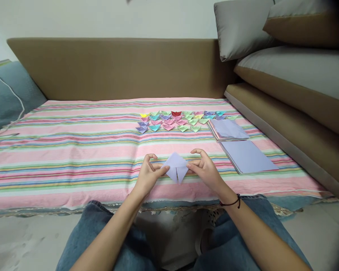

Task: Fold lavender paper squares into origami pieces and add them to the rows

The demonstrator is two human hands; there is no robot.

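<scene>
A pale lilac sheet of folded paper (175,162) is held up between my two hands, above the front part of the striped cloth. It has a diamond outline, with a narrow slit running down its lower half. My left hand (150,171) pinches its left corner between thumb and fingers. At the opposite corner, my right hand (205,168) grips it the same way, with the index finger curled above. Beyond the hands, several small folded paper boats (168,127) in many colours stand in rows on the cloth.
To the right lie a stack of lilac paper squares (248,157) and a second paper stack (228,129) behind it. Grey and brown cushions (296,71) pile up along the right side. A white cable (12,90) hangs at the far left. The striped cloth (59,150) ends near my knees.
</scene>
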